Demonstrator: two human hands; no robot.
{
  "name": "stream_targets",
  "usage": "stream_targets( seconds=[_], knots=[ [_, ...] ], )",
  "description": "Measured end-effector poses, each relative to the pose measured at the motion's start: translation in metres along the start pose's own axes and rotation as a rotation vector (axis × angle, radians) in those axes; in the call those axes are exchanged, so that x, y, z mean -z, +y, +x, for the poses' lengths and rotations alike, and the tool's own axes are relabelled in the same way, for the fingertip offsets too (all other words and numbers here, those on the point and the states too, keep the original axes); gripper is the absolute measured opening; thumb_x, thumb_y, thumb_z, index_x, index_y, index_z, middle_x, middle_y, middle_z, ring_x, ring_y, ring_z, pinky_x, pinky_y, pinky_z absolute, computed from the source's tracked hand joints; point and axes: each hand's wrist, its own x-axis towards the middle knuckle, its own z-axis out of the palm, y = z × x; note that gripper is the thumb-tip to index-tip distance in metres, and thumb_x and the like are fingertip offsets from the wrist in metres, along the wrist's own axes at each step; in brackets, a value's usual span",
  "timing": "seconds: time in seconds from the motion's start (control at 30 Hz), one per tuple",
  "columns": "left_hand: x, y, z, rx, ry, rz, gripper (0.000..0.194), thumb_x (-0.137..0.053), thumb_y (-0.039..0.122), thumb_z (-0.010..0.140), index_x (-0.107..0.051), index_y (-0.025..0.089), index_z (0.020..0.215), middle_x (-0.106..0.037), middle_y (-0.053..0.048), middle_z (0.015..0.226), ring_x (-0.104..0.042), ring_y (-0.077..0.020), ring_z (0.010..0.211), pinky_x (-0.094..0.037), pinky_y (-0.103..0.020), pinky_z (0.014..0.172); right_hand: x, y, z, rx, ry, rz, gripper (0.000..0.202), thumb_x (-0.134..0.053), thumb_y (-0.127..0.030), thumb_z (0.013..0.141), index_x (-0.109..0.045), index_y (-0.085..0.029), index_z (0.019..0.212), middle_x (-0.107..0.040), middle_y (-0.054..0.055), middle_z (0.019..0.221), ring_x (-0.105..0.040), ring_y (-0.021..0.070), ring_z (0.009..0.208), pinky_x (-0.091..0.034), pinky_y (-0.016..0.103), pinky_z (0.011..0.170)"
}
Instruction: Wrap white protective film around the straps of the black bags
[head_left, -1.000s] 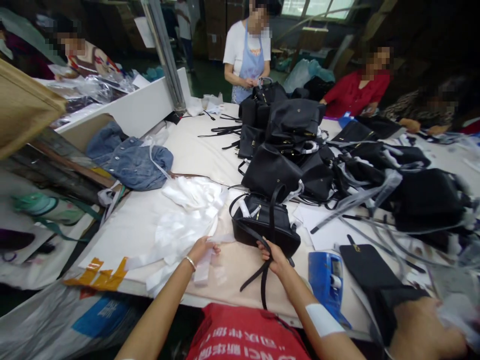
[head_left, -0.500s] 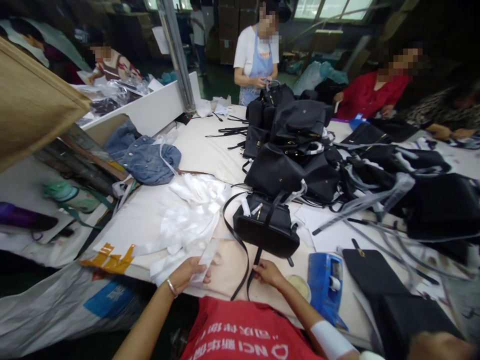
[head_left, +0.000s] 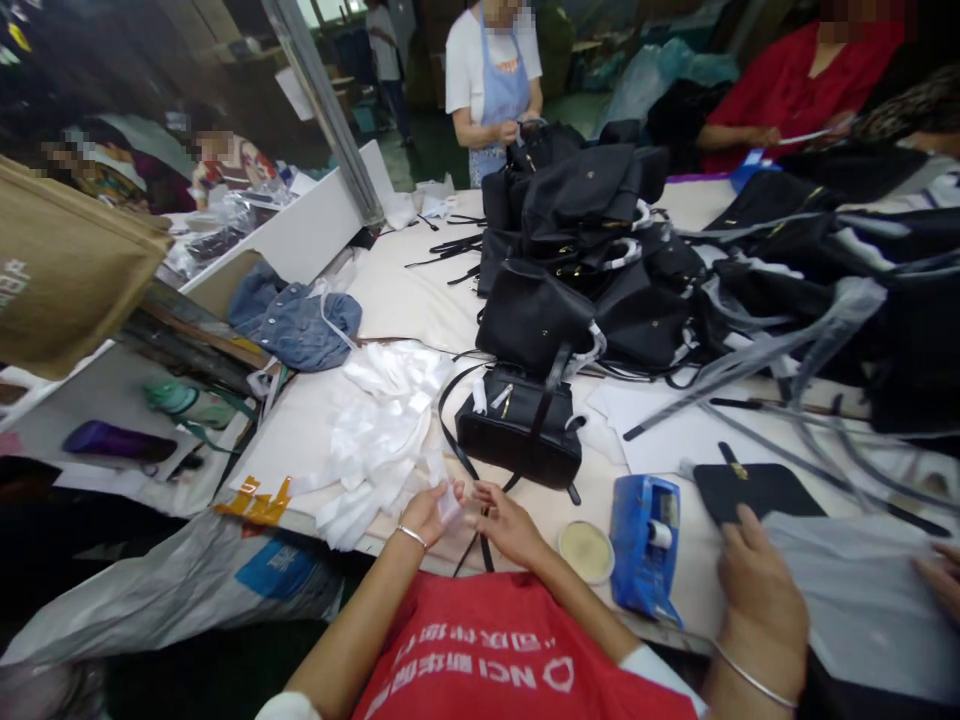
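Note:
My left hand (head_left: 429, 515), with a bracelet at the wrist, pinches a short white translucent strip (head_left: 448, 500). Close beside it is my right hand (head_left: 510, 525), its fingers curled loosely and apart, pointing toward the strip. No thing shows clearly between them. A thin black strap (head_left: 459, 447) loops down from a small black handbag (head_left: 517, 440) lying on the table just beyond my hands; its lower end passes behind my right hand. Left of the bag spreads a heap of white strips (head_left: 382, 420).
A blue tape dispenser (head_left: 637, 545) and a round yellowish disc (head_left: 585, 552) are at my right. Black bags (head_left: 592, 200) are piled behind. A co-worker's hand (head_left: 761, 580) reaches in at right, by a translucent sheet (head_left: 847, 590). Denim cloth (head_left: 300, 325) lies at left.
My right hand has let go of the black strap and come up beside my left hand, which moved right with the strip. A co-worker's hands and a translucent sheet have come in at right.

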Motion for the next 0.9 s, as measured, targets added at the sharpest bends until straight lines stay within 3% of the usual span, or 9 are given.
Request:
stream_targets(
  seconds=[0.07, 0.13, 0.23, 0.37, 0.6, 0.7, 0.77, 0.83, 0.9],
  knots=[
    [-0.007, 0.002, -0.001, -0.017, -0.011, 0.027, 0.004, -0.055, 0.014, 0.085, -0.058, 0.011, 0.086, -0.065, -0.006, 0.076, -0.065, -0.013, 0.065, -0.056, -0.028, 0.068, -0.019, 0.002, 0.004, -0.036, -0.137, 0.108, 0.062, -0.072, -0.033, 0.068, -0.049, -0.025, 0.125, -0.063, 0.006, 0.116, -0.059, 0.0207, 0.1, -0.044, 0.031, 0.083],
    [-0.01, 0.007, 0.0, -0.045, -0.015, 0.058, 0.004, -0.055, 0.015, 0.086, -0.058, 0.013, 0.087, -0.064, -0.004, 0.074, -0.063, -0.0116, 0.063, -0.056, -0.026, 0.067, -0.03, 0.009, 0.01, -0.12, -0.212, 0.135, 0.044, -0.07, -0.033, 0.069, -0.058, -0.021, 0.109, -0.069, 0.004, 0.096, -0.062, 0.0186, 0.084, -0.046, 0.028, 0.074],
    [-0.003, 0.02, 0.004, -0.098, -0.008, 0.111, 0.006, -0.051, 0.014, 0.088, -0.056, 0.015, 0.087, -0.062, -0.002, 0.073, -0.061, -0.0087, 0.061, -0.055, -0.023, 0.067, -0.037, 0.022, 0.013, -0.219, -0.213, 0.105, 0.021, -0.06, -0.037, 0.077, -0.062, -0.016, 0.082, -0.065, 0.0, 0.062, -0.057, 0.0142, 0.06, -0.043, 0.024, 0.061],
    [0.019, 0.029, 0.015, -0.14, 0.031, 0.253, 0.006, -0.049, 0.014, 0.087, -0.054, 0.015, 0.089, -0.061, -0.003, 0.072, -0.062, -0.0108, 0.064, -0.055, -0.028, 0.07, -0.046, 0.034, 0.01, -0.322, -0.166, 0.084, 0.028, -0.046, -0.042, 0.085, -0.058, -0.016, 0.083, -0.06, -0.002, 0.052, -0.052, 0.0113, 0.048, -0.041, 0.021, 0.053],
    [0.052, 0.028, 0.004, -0.301, 0.147, 0.677, 0.045, -0.05, 0.021, 0.085, -0.036, 0.016, 0.127, -0.047, -0.018, 0.129, -0.05, -0.0289, 0.118, -0.046, -0.045, 0.091, -0.052, 0.045, 0.007, -0.455, -0.007, -0.09, 0.02, -0.042, -0.026, 0.086, -0.058, -0.016, 0.08, -0.059, -0.002, 0.051, -0.049, 0.0099, 0.042, -0.036, 0.018, 0.046],
    [0.048, 0.027, -0.004, -0.648, -0.055, 1.057, 0.057, -0.053, 0.026, 0.084, -0.031, 0.021, 0.136, -0.029, -0.013, 0.147, -0.027, -0.0278, 0.136, -0.03, -0.044, 0.108, -0.052, 0.038, 0.002, -0.445, 0.062, -0.206, 0.018, -0.046, -0.025, 0.086, -0.06, -0.018, 0.079, -0.061, -0.002, 0.054, -0.054, 0.0104, 0.049, -0.037, 0.018, 0.05],
    [0.04, 0.023, -0.002, -0.842, -0.352, 1.411, 0.045, -0.052, 0.029, 0.084, -0.044, 0.021, 0.128, -0.041, -0.011, 0.14, -0.035, -0.0277, 0.131, -0.031, -0.042, 0.106, -0.051, 0.029, -0.001, -0.418, 0.078, -0.275, 0.017, -0.048, -0.026, 0.086, -0.062, -0.019, 0.079, -0.064, -0.003, 0.058, -0.057, 0.0109, 0.055, -0.038, 0.018, 0.054],
    [0.033, 0.018, 0.005, -0.817, -0.554, 1.68, 0.024, -0.05, 0.029, 0.086, -0.059, 0.02, 0.107, -0.06, -0.01, 0.114, -0.051, -0.0265, 0.111, -0.04, -0.038, 0.093, -0.045, 0.017, -0.007, -0.392, 0.093, -0.345, 0.018, -0.05, -0.03, 0.087, -0.063, -0.02, 0.08, -0.067, -0.003, 0.064, -0.061, 0.0118, 0.062, -0.04, 0.018, 0.061],
    [0.029, 0.015, 0.014, -0.736, -0.555, 1.822, 0.015, -0.048, 0.028, 0.086, -0.061, 0.02, 0.087, -0.064, -0.007, 0.088, -0.056, -0.0237, 0.092, -0.042, -0.033, 0.078, -0.033, 0.007, -0.021, -0.384, 0.143, -0.418, 0.021, -0.047, -0.031, 0.089, -0.064, -0.02, 0.091, -0.069, 0.0, 0.072, -0.063, 0.0143, 0.071, -0.042, 0.02, 0.068]
  ],
)
